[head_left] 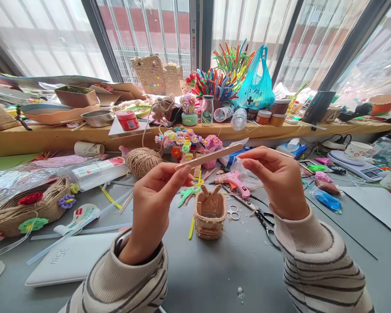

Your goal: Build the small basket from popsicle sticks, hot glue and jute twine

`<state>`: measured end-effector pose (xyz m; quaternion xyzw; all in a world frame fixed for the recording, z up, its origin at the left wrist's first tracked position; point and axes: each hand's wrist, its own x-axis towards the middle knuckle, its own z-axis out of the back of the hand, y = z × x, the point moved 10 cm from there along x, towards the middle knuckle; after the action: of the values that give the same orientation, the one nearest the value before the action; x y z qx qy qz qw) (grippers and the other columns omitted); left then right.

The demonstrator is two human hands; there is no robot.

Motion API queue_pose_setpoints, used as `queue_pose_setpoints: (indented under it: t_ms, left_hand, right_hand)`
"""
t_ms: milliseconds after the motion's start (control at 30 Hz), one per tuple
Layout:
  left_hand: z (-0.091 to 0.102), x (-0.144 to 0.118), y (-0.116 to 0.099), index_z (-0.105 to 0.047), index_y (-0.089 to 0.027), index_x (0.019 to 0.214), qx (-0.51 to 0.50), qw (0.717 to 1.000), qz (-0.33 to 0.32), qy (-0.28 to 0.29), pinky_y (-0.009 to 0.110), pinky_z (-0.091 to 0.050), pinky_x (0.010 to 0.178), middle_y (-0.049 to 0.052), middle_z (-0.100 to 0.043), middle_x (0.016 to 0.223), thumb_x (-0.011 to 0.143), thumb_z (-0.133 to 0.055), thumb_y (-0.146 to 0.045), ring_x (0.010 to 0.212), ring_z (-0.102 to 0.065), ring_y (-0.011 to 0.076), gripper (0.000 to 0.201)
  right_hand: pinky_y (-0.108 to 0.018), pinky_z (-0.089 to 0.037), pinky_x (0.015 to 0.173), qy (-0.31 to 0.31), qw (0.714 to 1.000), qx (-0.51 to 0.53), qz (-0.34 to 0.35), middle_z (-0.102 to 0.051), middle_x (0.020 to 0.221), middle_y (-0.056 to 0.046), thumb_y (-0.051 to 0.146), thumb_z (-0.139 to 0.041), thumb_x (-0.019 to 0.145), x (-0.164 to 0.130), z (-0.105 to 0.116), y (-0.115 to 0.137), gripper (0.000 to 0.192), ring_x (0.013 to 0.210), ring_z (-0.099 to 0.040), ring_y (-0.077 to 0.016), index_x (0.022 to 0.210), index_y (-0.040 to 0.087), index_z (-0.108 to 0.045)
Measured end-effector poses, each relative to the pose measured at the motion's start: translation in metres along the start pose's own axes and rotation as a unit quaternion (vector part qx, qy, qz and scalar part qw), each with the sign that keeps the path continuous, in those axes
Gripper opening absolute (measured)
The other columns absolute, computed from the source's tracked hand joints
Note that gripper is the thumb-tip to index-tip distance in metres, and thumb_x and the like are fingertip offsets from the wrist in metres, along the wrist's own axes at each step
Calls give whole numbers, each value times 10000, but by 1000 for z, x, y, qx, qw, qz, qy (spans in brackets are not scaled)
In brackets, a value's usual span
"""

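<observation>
My left hand (156,198) pinches one end of a flat wooden craft stick (211,155), which slants up to the right. Close to the stick's far end is my right hand (273,178), thumb and forefinger pressed together. A whitish bit shows at those fingertips, too small to name. Behind the right hand a thin pale strip (282,152) sticks out; whether the hand holds it is unclear. Below, between both hands, a small twine-trimmed basket (210,226) stands on the table with short sticks inside.
A pink glue gun (236,182), small scissors (233,212) and black-handled scissors (267,228) lie right of the basket. A twine ball (144,162) sits behind my left hand. At left are a white box (71,261) and a decorated twine basket (48,200). A kitchen scale (356,165) stands right.
</observation>
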<state>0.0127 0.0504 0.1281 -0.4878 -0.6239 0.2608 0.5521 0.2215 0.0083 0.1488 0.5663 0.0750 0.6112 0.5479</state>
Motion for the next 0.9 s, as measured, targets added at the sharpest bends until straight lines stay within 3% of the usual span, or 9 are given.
queue_pose_setpoints:
  t_ms: [100, 267, 500, 633, 800, 900]
  left_hand:
    - [-7, -2, 7, -643, -186, 679, -7, 1000, 16, 12, 133, -470, 552, -65, -612, 568, 694, -669, -236, 557, -565, 47, 58]
    - [-14, -3, 15, -636, -186, 662, -10, 999, 32, 28, 146, -468, 552, -59, -603, 560, 698, -664, -240, 549, -552, 53, 70]
    - [-17, -4, 20, -624, -199, 691, -2, 999, 27, 48, 158, -473, 567, -59, -604, 593, 716, -648, -253, 574, -558, 61, 65]
    - [-20, -4, 22, -635, -209, 770, 28, 995, 28, 94, 177, -489, 609, -43, -642, 668, 714, -651, -259, 624, -590, 78, 77]
    - [-17, -2, 31, -586, -235, 1026, 92, 977, 37, 191, 273, -483, 807, 28, -632, 1006, 606, -738, -213, 950, -575, 172, 447]
    - [-9, -9, 53, -497, -268, 1148, 129, 958, 61, 250, 358, -408, 948, 55, -526, 1209, 575, -757, -188, 1146, -459, 220, 634]
  right_hand:
    - [-176, -480, 604, -46, 982, 181, 11, -616, 735, 41, 253, -668, 686, -8, 7, 13, 86, 677, -575, -66, 768, 234, -658]
    - [-136, -471, 576, -58, 967, 250, 4, -616, 701, 63, 166, -682, 664, -10, 8, 14, 123, 646, -563, -39, 749, 255, -673]
    - [-126, -450, 528, -67, 968, 241, 4, -614, 661, 69, 155, -683, 662, -10, 10, 15, 113, 606, -548, -31, 718, 253, -672]
    - [-132, -440, 518, -72, 971, 228, 1, -608, 640, 74, 178, -683, 665, -10, 14, 13, 85, 593, -542, -32, 703, 253, -668]
    - [-163, -441, 522, -108, 980, 167, -11, -617, 642, 63, 217, -689, 660, -9, 30, 7, 55, 586, -548, -51, 694, 250, -660]
    - [-205, -450, 531, -70, 993, 91, -20, -624, 659, 36, 260, -688, 658, -8, 29, 9, 53, 596, -560, -84, 689, 237, -651]
